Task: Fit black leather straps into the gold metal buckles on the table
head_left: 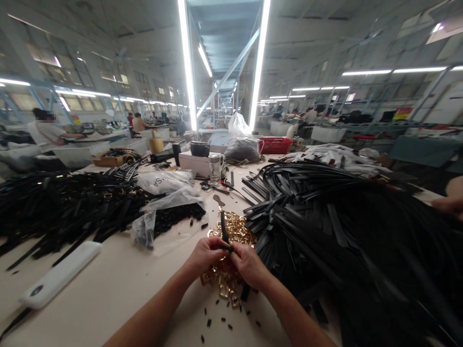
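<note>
Both hands meet over a heap of gold buckles point(237, 229) on the table. My left hand point(208, 253) pinches a black strap point(224, 226), whose end rises away from me above the buckles. Against it, my right hand point(248, 262) has its fingers closed on the same strap. Whether a buckle sits between the fingertips is hidden. Small black pieces point(223, 320) lie scattered on the table just below the heap.
A large pile of black straps point(325, 217) fills the right side; straps with buckles point(72, 202) lie left. Nearby are a plastic bag point(162, 207) of black pieces, a white corded device point(61, 277), a glass jar point(214, 168) and a red basket point(275, 144). Another person's hand shows far right.
</note>
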`<state>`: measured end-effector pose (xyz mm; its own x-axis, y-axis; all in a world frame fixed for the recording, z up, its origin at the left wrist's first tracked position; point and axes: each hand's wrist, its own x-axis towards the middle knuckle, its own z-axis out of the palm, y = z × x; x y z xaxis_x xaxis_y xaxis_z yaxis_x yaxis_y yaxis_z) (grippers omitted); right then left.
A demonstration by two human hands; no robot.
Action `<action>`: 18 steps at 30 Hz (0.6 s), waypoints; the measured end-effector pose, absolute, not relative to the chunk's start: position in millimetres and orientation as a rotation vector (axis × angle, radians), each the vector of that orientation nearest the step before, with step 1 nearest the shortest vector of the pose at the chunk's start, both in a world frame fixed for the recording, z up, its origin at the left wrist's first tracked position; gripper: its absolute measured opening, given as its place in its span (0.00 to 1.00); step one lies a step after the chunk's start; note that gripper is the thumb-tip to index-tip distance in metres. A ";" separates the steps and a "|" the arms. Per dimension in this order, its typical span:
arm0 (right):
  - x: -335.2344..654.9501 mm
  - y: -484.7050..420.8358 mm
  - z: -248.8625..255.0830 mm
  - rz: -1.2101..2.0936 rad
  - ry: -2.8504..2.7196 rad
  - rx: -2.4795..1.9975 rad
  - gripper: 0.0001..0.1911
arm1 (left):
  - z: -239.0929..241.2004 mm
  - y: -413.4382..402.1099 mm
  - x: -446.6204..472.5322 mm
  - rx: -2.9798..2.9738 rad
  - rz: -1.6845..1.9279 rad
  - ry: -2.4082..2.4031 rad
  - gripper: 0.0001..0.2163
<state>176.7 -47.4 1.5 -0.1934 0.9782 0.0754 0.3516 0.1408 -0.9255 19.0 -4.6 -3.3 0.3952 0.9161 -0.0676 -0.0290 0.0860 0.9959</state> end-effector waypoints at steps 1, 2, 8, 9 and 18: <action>176.3 -47.0 1.5 1.027 -1.683 -1.290 0.08 | -5.3 -4.2 19.6 1.316 0.888 0.924 0.08; 175.9 -46.7 1.8 1.027 -1.693 -1.273 0.09 | -6.7 -3.8 19.8 1.352 0.907 0.935 0.07; 174.1 -44.7 4.0 1.071 -1.604 -1.270 0.11 | -3.3 -6.1 19.6 1.725 0.994 0.976 0.07; 174.6 -44.0 3.5 1.023 -1.574 -1.291 0.12 | -1.9 -7.5 20.7 1.738 0.998 0.964 0.07; 179.1 -43.2 6.4 1.304 -1.203 -1.198 0.22 | 2.9 -5.8 20.6 1.131 1.012 0.885 0.16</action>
